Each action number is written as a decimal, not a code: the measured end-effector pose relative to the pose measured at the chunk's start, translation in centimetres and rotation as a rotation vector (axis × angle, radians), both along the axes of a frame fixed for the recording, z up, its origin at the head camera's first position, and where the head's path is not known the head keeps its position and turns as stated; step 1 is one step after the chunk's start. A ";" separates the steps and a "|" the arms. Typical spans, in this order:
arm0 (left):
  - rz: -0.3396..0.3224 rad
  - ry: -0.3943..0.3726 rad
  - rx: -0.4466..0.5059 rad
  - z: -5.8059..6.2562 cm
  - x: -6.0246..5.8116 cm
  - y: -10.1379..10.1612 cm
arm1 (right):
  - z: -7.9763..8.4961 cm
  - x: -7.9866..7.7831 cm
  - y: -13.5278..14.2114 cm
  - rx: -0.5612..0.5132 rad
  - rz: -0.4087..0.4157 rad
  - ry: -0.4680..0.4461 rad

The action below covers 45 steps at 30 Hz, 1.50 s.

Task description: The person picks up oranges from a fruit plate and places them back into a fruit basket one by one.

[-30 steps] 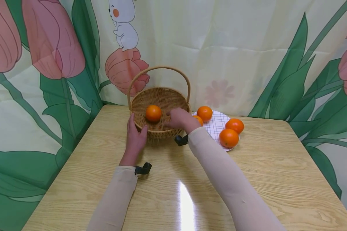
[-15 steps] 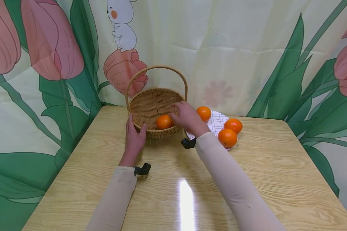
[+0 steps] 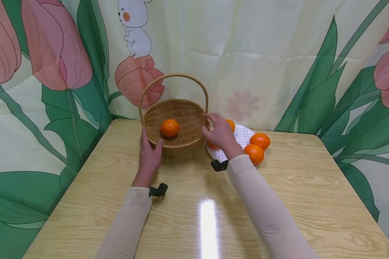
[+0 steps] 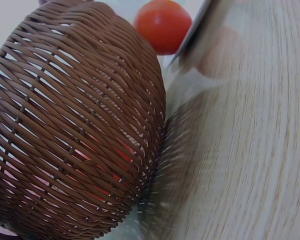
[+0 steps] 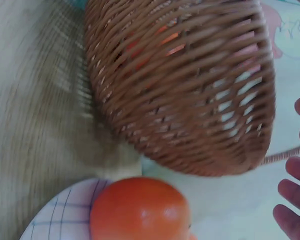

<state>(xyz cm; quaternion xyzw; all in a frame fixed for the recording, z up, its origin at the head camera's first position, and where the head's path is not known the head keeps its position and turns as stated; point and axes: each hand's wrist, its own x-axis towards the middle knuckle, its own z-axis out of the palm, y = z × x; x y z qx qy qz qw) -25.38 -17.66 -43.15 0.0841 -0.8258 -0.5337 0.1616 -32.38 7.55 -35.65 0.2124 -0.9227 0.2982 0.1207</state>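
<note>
A wicker basket with a tall arched handle stands at the back of the table, holding one orange left of its middle. My left hand holds the basket's left side, fingers along the outside and thumb at the front rim. At the right rim is my right hand, fingers spread and no fruit in them. The right wrist view shows those fingertips beside the basket's woven wall. From the left wrist, the basket covers most of the left hand.
Right of the basket lies a white plate with a blue grid pattern, bearing several oranges; the right hand partly covers some. A printed curtain hangs behind the wooden table.
My right hand has drawn back to the right, out of the basket. The orange inside rolled right and forward, then back left. The left hand has kept its place on the basket.
</note>
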 end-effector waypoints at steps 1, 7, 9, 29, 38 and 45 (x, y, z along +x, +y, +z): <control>-0.002 0.002 -0.002 0.0 0.0 0.0 | -0.2 0.0 0.3 -0.009 -0.009 -0.001; -0.024 0.003 0.005 -0.1 0.0 -0.2 | -2.0 -0.6 2.0 -0.029 -0.059 0.013; -0.027 0.008 0.012 0.0 0.0 -0.3 | -2.6 -0.8 2.5 -0.022 -0.072 0.007; -0.051 -0.014 0.080 -0.1 -0.3 -0.7 | -6.2 -1.6 3.6 0.039 -0.071 -0.164; -0.060 0.003 0.064 -0.2 -0.5 -0.7 | -7.0 -1.8 3.5 0.084 -0.070 -0.204; -0.048 0.000 0.053 -0.3 -0.5 -0.8 | -7.5 -1.9 3.4 0.084 -0.058 -0.211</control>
